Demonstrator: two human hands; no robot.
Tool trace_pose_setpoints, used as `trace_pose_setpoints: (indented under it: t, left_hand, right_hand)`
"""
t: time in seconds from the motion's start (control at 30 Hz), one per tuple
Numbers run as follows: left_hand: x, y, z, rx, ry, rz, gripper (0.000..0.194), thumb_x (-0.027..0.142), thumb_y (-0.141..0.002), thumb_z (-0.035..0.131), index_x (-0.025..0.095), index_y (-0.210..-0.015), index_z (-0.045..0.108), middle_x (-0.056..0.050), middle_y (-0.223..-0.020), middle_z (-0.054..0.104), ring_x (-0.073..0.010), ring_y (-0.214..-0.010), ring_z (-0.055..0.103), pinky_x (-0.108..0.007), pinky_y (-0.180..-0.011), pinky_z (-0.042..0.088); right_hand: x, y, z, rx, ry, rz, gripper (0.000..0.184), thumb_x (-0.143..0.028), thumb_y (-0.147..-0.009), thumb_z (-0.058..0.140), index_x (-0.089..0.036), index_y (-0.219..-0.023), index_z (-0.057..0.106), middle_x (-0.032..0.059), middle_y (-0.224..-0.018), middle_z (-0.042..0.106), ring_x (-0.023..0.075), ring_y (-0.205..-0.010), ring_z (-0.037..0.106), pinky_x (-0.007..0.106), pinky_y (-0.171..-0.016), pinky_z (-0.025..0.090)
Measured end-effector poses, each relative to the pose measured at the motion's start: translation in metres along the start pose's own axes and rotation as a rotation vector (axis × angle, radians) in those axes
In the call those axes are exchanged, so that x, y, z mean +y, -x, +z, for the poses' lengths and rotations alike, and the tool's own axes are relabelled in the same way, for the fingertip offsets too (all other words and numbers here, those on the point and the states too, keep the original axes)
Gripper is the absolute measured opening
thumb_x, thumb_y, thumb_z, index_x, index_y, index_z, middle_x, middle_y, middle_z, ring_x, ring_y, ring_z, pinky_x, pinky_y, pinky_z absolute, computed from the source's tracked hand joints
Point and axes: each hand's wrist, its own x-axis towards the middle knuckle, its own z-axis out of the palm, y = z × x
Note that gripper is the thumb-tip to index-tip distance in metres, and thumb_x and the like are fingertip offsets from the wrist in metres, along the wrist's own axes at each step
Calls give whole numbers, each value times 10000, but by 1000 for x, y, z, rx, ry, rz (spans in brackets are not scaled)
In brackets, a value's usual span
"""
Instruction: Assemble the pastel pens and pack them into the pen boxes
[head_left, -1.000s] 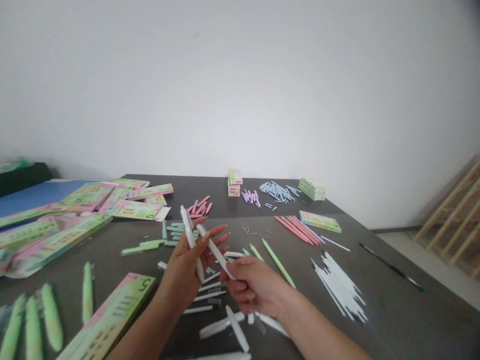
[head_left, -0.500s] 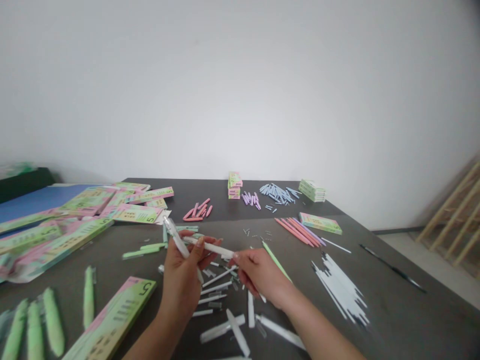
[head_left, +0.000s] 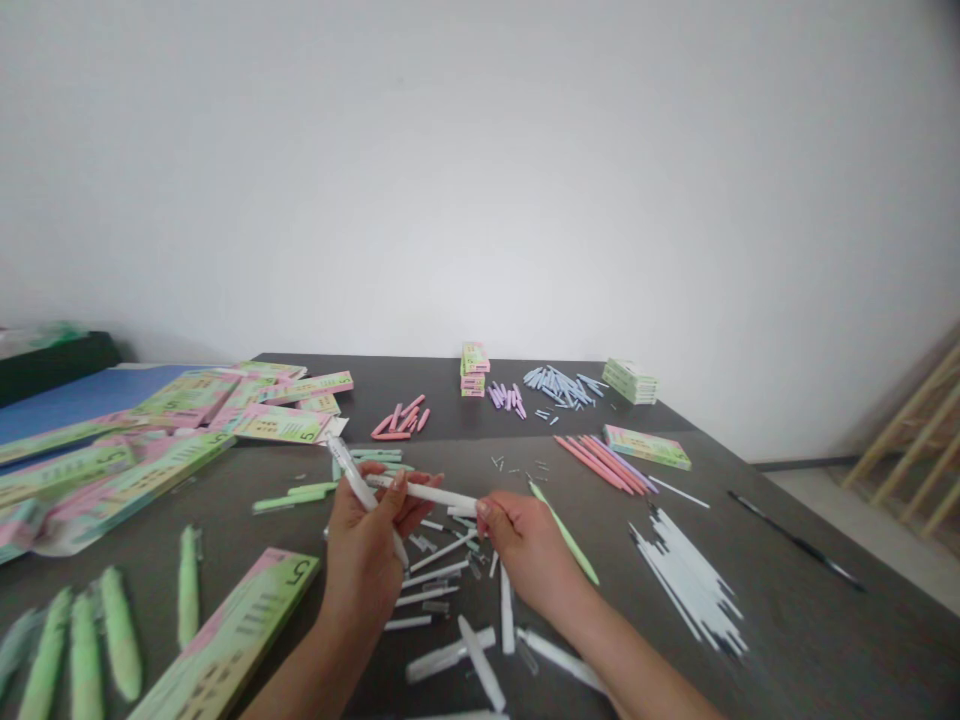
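My left hand [head_left: 364,550] is closed around two things: a white pen [head_left: 349,468] with a clear end, slanting up to the left, and a white pen barrel [head_left: 442,496] pinched between thumb and fingers. The far end of that barrel is gripped by my right hand [head_left: 529,545], whose thumb and fingertips cover its tip. The barrel lies almost level between both hands. Under them on the dark table [head_left: 600,660] are loose white barrels [head_left: 480,660], thin white tubes [head_left: 439,575] and small clear parts.
Green pens [head_left: 82,640] and a pen box [head_left: 240,620] lie at front left, beneath a heap of boxes [head_left: 180,400]. White refills [head_left: 694,585], a black pen [head_left: 799,540] and coral pens [head_left: 596,463] lie right. Pink pieces [head_left: 405,420], purple pieces [head_left: 508,398] and blue pieces [head_left: 562,385] sit farther back.
My right hand has shifted slightly to the right, and a little more of the barrel shows between the hands. The left hand keeps its hold. The whole view has moved slightly.
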Motion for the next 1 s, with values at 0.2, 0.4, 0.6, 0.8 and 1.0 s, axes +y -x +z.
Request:
trace_pose_setpoints:
  t: [0.2, 0.4, 0.6, 0.8, 1.0]
  left_hand:
    - [0, -3, -2, -9, 13, -26, 306, 117, -738, 695, 250, -877, 457, 35, -656, 707, -223, -734, 742, -277, -633, 589]
    - [10, 5, 6, -171, 77, -53, 481, 239, -634, 825, 249, -1032, 555, -13, -846, 750, -223, -883, 721, -304, -801, 577]
    - [5, 8, 8, -175, 111, -119, 294, 199, -586, 850, 149, -801, 656, -65, -795, 749, -228, -872, 715, -250, -745, 584]
    - [-6, 4, 8, 29, 134, -146, 109, 67, -799, 637, 161, -755, 605, -35, -749, 737, -183, -812, 731, -235, -693, 597]
    - [-1, 4, 9, 32, 144, -161, 172, 12, -856, 525, 159, -780, 574, -71, -824, 751, -173, -849, 729, -241, -745, 597]
  right_hand:
    - [0, 2, 4, -65, -83, 48, 320, -442, -845, 528, -199, -639, 490, -22, -610, 392, 126, -576, 342, 233, -520, 258]
    - [1, -7, -14, -466, -309, 341, 381, -560, -846, 461, -226, -676, 389, -101, -520, 256, 71, -387, 143, 189, -346, 168]
    - [2, -6, -5, -432, -351, 327, 441, -596, -847, 471, -227, -621, 385, -108, -460, 258, 66, -360, 148, 204, -346, 182]
    - [4, 1, 11, -11, -195, 9, 320, -424, -806, 615, -189, -604, 533, -28, -571, 448, 124, -581, 433, 233, -543, 341]
    - [7, -2, 15, -35, -182, 56, 450, -578, -705, 668, -160, -862, 619, 34, -671, 625, 162, -532, 583, 265, -477, 445]
